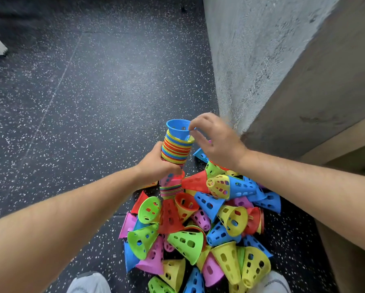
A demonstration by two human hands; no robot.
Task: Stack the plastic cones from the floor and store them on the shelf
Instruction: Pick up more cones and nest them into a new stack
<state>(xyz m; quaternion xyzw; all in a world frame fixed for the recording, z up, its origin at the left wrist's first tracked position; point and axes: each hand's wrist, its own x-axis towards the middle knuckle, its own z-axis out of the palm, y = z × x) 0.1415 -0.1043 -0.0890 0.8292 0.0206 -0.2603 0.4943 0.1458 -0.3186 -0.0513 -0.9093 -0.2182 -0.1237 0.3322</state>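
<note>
here the left hand grips a stack of cones, wide ends up. the right hand pinches the rim of the blue cone on top. loose cones lie piled on the floor at six o'clock of the stack, with a concrete wall at two o'clock.

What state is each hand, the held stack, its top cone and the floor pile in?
left hand: grips the stack's lower part.
right hand: pinches the blue cone's rim.
stack: held aloft, tilted, rims upward.
blue cone: topmost, open end up.
loose cones: heaped unstacked on the floor.
</note>
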